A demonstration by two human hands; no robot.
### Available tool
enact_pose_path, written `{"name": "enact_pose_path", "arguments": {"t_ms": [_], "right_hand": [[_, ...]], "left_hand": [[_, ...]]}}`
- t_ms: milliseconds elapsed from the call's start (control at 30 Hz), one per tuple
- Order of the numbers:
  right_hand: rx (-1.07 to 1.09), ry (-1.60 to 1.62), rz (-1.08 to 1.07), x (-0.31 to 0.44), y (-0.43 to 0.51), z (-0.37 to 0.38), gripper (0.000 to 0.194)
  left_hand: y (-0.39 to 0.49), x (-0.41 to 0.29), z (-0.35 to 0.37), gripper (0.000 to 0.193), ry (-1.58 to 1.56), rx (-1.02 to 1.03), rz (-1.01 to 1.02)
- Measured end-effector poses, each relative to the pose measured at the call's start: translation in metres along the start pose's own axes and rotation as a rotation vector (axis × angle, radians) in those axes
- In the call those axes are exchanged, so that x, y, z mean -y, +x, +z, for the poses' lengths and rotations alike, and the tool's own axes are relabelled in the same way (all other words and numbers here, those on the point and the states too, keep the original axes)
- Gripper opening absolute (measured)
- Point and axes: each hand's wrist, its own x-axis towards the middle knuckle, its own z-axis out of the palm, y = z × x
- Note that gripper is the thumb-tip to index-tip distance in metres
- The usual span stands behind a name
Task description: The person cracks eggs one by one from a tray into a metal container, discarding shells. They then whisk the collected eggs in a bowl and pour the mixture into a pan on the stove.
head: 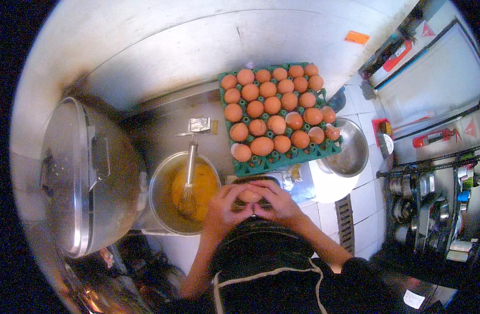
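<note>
Between both hands, over a dark container at the counter's front edge, is a brown egg (249,196). My left hand (229,204) grips it from the left and my right hand (274,200) from the right, their fingertips meeting around it. Beyond them lies a green egg tray (245,168) with many brown eggs and some broken shells at its near and right parts. To the left of my hands stands a round metal pot (155,208) holding yellow-orange liquid, with a wire whisk (190,165) leaning in it. Whether the held egg's shell is cracked cannot be told.
A large lidded metal pot (110,188) stands at the left. Small foil packet (199,125) lies behind the whisk. Right of the tray are a metal bowl (353,147) and a plastic bag (298,178). Shelves of metal pans (401,184) and a fire extinguisher (432,138) are farther right.
</note>
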Motion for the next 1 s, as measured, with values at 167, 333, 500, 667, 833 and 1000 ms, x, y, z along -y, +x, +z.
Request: {"name": "enact_pose_path", "arguments": {"t_ms": [167,333,500,667,833,1000], "right_hand": [[-0.031,-0.035,-0.076,-0.001,0.001,-0.001,0.054],[0.030,-0.249,-0.134,-0.007,-0.003,-0.008,0.052],[-0.023,-0.098,-0.068,-0.005,-0.001,-0.010,0.053],[-0.012,0.070,0.031,0.005,0.000,-0.020,0.059],[-0.174,0.189,0.155,0.003,0.007,-0.042,0.064],[-0.471,0.053,0.160,-0.015,0.031,-0.110,0.063]], "left_hand": [[-0.008,0.006,0.005,0.051,0.046,-0.053,0.019],[-0.013,0.009,-0.003,0.052,0.164,0.040,0.065],[-0.013,-0.001,-0.002,0.049,0.020,-0.021,-0.035],[0.002,-0.013,0.002,0.051,-0.158,-0.081,0.007],[0.024,-0.026,-0.001,0.050,-0.101,-0.090,0.049],[0.025,-0.026,-0.010,0.041,-0.020,-0.083,-0.027]]}}
